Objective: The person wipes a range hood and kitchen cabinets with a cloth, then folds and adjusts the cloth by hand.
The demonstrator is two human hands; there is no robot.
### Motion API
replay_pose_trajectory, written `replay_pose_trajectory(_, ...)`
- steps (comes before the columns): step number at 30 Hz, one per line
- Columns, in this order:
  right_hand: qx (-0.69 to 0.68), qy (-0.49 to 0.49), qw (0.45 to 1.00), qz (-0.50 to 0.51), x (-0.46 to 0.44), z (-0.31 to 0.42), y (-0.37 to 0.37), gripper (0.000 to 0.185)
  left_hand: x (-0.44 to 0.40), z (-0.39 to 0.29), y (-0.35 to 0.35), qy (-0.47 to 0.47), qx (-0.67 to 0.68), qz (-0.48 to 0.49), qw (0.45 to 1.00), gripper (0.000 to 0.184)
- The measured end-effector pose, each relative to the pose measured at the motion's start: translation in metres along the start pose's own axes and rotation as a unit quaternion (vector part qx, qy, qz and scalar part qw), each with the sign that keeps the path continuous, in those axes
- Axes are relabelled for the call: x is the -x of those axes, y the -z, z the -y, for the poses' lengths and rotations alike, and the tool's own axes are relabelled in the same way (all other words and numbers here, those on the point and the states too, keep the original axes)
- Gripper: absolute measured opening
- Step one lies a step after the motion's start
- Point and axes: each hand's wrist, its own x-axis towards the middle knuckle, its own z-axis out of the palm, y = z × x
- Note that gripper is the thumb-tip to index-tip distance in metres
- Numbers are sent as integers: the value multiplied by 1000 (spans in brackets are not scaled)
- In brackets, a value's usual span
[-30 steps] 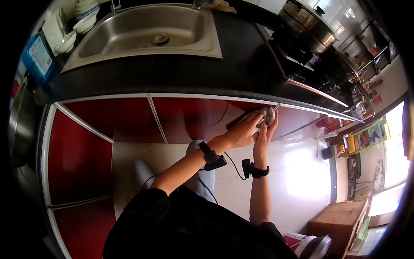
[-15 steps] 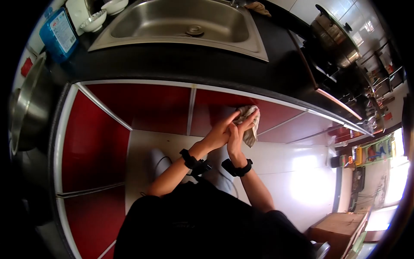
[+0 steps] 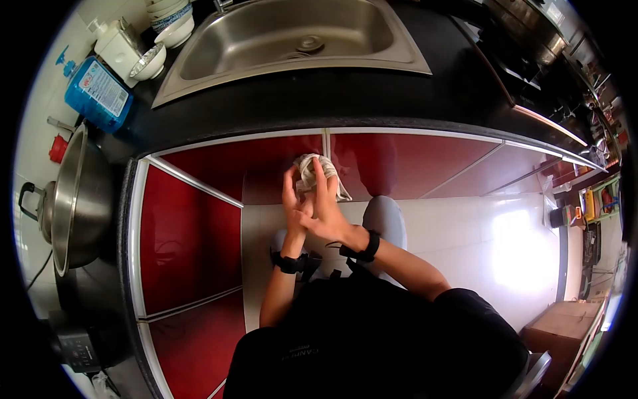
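Below the sink [image 3: 405, 56], by the red door [image 3: 212, 165], the crumpled cloth [image 3: 306, 166] lies at the fingertips of left hand [image 3: 292, 201] and right hand [image 3: 326, 218], both grasping it, neither clearly nearer.

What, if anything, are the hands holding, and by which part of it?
A crumpled off-white cloth, by its bunched middle, between the left hand and right hand; one corner sticks out at right.
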Motion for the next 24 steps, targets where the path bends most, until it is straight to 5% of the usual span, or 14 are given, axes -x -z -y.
replay_pose_trajectory(7,-17,-18,999,-25,14,-8,56,102,2,7,-48,22,-61,-20,998,55)
replay_pose_trajectory(12,25,9,995,-93,35,-35,109,98,3,17,-112,-52,-152,2,987,49)
replay_pose_trajectory(15,34,11,988,-149,54,-54,146,96,5,28,-155,-70,-161,75,982,48)
replay_pose_trajectory(21,9,-69,952,-298,97,-97,241,81,5,77,-267,49,-50,307,949,50)
replay_pose_trajectory(24,-81,-148,926,-338,116,-110,279,68,17,111,-317,-13,-63,357,932,61)
